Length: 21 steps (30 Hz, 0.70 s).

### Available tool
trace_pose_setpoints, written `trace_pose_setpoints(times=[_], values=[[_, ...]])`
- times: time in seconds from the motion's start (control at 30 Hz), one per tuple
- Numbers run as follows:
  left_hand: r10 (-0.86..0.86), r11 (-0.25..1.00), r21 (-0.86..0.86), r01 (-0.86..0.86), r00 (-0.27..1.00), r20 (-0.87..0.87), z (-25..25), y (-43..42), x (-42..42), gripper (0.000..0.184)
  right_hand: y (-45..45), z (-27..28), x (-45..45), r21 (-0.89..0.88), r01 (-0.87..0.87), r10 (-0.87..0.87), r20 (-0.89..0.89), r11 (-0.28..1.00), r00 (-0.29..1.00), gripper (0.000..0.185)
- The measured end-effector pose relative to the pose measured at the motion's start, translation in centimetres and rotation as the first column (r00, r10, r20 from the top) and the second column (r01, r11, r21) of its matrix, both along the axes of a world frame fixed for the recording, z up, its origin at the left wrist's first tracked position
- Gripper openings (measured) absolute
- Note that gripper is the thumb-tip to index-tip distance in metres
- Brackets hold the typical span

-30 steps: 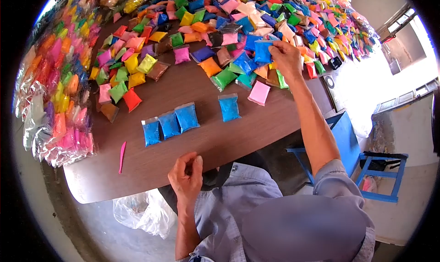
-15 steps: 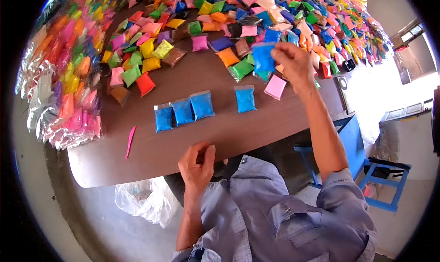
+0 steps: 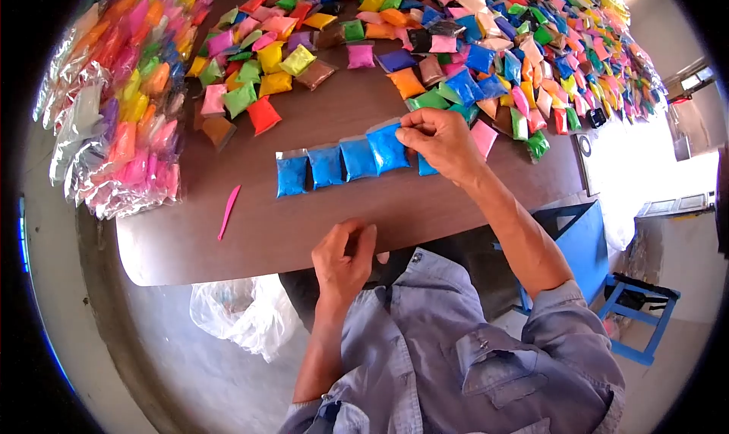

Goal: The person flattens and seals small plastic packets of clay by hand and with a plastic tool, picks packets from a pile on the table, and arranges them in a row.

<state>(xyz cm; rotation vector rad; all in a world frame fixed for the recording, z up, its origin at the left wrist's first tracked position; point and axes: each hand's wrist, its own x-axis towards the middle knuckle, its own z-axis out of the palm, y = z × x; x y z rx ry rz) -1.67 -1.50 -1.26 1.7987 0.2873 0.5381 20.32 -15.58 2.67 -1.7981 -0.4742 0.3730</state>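
Packet is pointing lengthwise bodyward, left of right hand pinching its corner; farther left hand is curling loosely, part-open, seemingly empty.

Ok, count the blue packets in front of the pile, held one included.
5: three packets lined up on the table, a fourth in the right hand, a fifth partly hidden by that hand.

Right hand pinches, outstretched; left hand curls loosely.
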Motion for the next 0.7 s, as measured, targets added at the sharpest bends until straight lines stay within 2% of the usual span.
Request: trace_pose_setpoints(times=[0.1,0.17,0.6,0.7], values=[[-0.019,0.997,-0.08,0.019,1.0,0.004,1.2,-0.2,0.3,0.007,0.1,0.0,-0.1,-0.005,0.008,-0.008,-0.049,1.0,0.999,0.019],[-0.008,1.0,-0.015,0.009,0.998,0.058,1.2,-0.1,0.4,0.007,0.0,-0.1,-0.1,-0.024,0.006,-0.007,-0.044,1.0,0.999,0.019],[-0.011,1.0,-0.008,0.012,0.999,0.043,0.3,-0.1,0.2,0.009,-0.6,-0.1,-0.1,0.002,0.05,-0.05,-0.065,0.999,0.997,0.021],[-0.008,0.999,0.051,0.007,1.0,0.023,-0.8,0.2,0.0,0.009,-0.7,0.3,-0.3,-0.004,0.075,-0.075,-0.089,0.997,0.993,0.02]])
